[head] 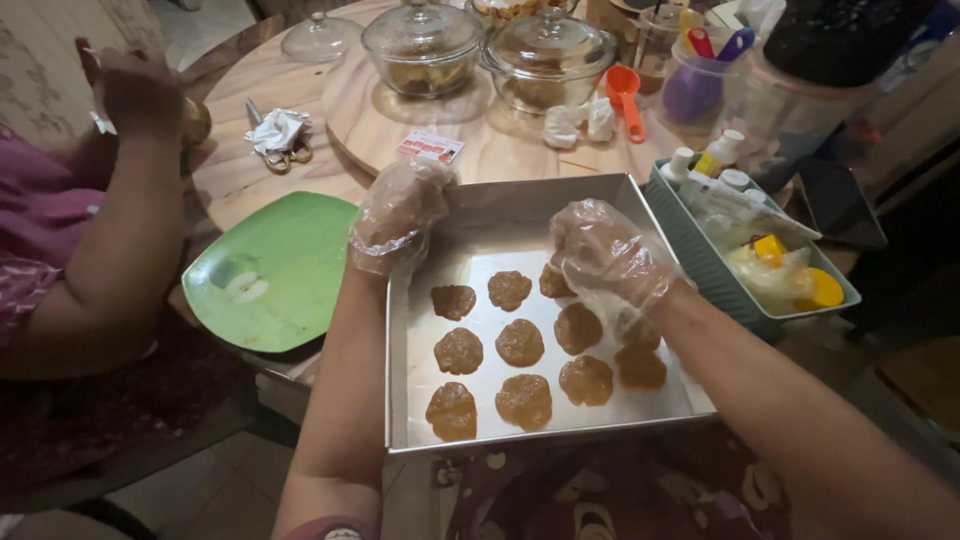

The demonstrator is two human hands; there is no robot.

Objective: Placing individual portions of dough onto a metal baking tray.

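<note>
Gloved left hand (400, 212) grips the baking tray (520, 200) rim at ten o'clock, steadying it, while the gloved right hand (603, 255), fingers curled, presses a brown dough round (556, 281) at one o'clock.

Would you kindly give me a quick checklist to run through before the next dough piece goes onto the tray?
1. Both hands gloved: left hand and right hand wear clear plastic gloves: ok.
2. Metal tray steadied: left hand grips its far left rim: ok.
3. Free space: bare patch at the tray's far left, beside the brown dough pieces: ok.
4. Pieces apart: mostly separate; those under the right hand, cannot tell.
5. Right hand's contents: cannot tell.
</note>
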